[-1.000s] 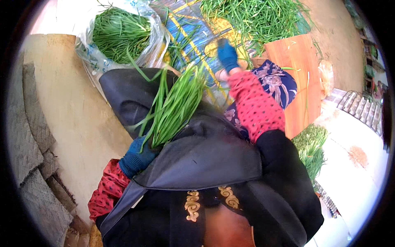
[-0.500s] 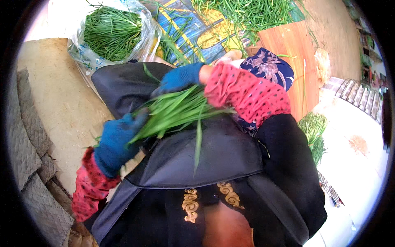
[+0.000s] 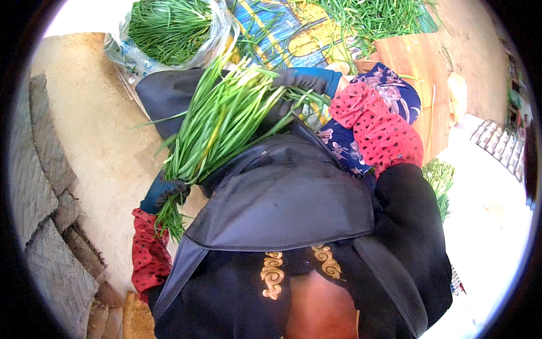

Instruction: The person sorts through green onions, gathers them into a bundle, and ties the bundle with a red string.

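Observation:
A thick bunch of long green garlic chives (image 3: 223, 121) slants across my lap, its pale ends up and away from me. My left hand (image 3: 165, 193), in a blue glove with a dark palm, is closed round the leafy end, and leaf tips hang out below the fist. At the pale end, my right hand (image 3: 302, 81), gloved the same way, is closed on a few chive strands that stick out to its right. Its fingertips are partly hidden. Under the bunch lies my black apron (image 3: 288, 192).
A clear plastic bag (image 3: 226, 34) full of chives stands at the far left. More loose chives (image 3: 378, 20) lie on a blue and yellow printed sheet (image 3: 265, 28). A wooden board (image 3: 432, 85) lies to the right, with another chive bundle (image 3: 439, 178) nearer. Grey woven mats (image 3: 56, 277) lie left.
The bunch has turned steeper, with its pale ends now raised. My left hand has moved down toward me, and my right hand has moved right and slightly away, off the middle of the bunch.

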`<action>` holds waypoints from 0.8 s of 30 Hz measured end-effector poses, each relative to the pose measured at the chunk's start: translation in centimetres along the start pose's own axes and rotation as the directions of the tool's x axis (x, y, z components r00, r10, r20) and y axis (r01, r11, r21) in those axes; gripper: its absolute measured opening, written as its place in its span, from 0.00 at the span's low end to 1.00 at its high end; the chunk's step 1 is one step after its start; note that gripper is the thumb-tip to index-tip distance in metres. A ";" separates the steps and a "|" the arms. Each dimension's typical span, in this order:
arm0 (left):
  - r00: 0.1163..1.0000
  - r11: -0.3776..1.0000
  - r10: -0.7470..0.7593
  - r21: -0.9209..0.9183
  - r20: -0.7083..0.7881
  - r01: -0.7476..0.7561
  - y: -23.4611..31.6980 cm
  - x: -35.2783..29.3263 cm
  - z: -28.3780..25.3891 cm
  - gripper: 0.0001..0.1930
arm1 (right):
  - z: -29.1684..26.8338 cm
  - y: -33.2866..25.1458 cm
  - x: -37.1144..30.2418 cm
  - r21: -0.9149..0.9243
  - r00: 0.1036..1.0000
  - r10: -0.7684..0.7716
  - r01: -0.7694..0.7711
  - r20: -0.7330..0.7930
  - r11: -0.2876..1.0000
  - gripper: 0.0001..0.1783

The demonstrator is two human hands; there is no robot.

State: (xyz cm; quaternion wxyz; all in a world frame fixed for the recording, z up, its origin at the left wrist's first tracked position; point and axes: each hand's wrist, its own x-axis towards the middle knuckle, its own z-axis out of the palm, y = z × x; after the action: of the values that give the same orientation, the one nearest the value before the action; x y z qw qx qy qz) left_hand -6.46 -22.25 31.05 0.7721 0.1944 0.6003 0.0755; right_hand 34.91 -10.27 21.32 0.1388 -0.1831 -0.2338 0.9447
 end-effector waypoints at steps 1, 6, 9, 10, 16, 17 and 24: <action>1.000 1.000 0.020 -0.022 0.001 -0.020 -0.4 -0.3 0.1 0.23 | 0.2 0.3 0.6 -0.186 0.978 0.021 -0.060 -0.207 0.981 0.15; 0.997 0.992 0.073 -0.099 -0.006 -0.073 -2.4 1.2 0.2 0.24 | 0.2 -2.9 0.1 -0.376 0.863 0.200 -0.397 -0.465 0.837 0.11; 0.995 0.996 0.065 -0.053 -0.073 -0.069 -2.3 1.7 0.7 0.25 | -6.9 -3.3 -1.7 -0.619 0.918 -0.072 -0.203 -0.389 0.758 0.13; 0.994 0.993 0.091 -0.071 -0.059 -0.095 -2.3 1.8 1.1 0.26 | -8.7 -4.2 -3.0 -0.695 0.916 -0.152 -0.166 -0.371 0.700 0.16; 0.983 0.984 0.171 -0.030 -0.072 -0.174 -3.1 1.5 1.4 0.25 | -5.8 0.3 -0.4 -0.067 0.815 -0.177 0.168 -0.551 0.983 0.19; 0.949 0.959 0.284 0.044 -0.137 -0.280 -2.7 1.4 2.0 0.21 | -4.1 1.2 1.5 -0.076 0.821 -0.220 0.212 -0.527 0.974 0.19; 0.899 0.945 0.304 0.216 -0.316 -0.244 3.2 -2.1 0.6 0.15 | 1.1 0.1 3.8 -0.373 0.811 -0.270 0.069 -0.519 0.925 0.18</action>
State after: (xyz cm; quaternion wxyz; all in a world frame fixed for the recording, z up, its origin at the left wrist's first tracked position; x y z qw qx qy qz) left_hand -6.10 -20.17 34.28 0.6168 0.3266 0.6970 0.1647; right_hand 30.99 -9.46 21.13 0.2527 -0.4516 -0.3561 0.7781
